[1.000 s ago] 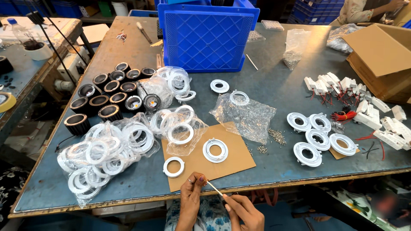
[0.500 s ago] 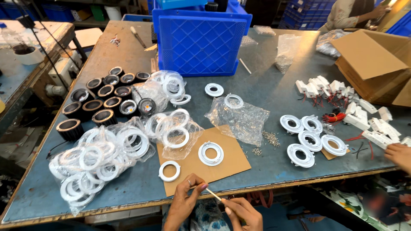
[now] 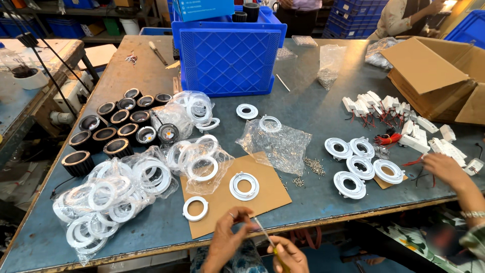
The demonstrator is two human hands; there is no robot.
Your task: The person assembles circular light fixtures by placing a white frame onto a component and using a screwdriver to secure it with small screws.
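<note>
At the bottom edge of the head view, my right hand [image 3: 287,255] grips a thin screwdriver [image 3: 263,231] whose tip points up-left to my left hand [image 3: 226,240]. The left hand's fingertips are pinched together at that tip; whatever small part they hold is too small to make out. Just above the hands lies a brown cardboard sheet [image 3: 270,194] on the table's front edge, carrying two white plastic rings [image 3: 244,186] [image 3: 195,209].
Bagged white rings [image 3: 108,194] and black round housings [image 3: 117,132] fill the left. A blue crate [image 3: 228,48] stands at the back. Loose screws [image 3: 313,166], white ring fixtures [image 3: 361,164], white connectors [image 3: 399,119], and a cardboard box [image 3: 439,76] lie right. Another person's hand [image 3: 444,169] rests at the right.
The view has shifted slightly. Another person's hand has come in over the table at the right. My hands stay together at the front edge with the screwdriver.
</note>
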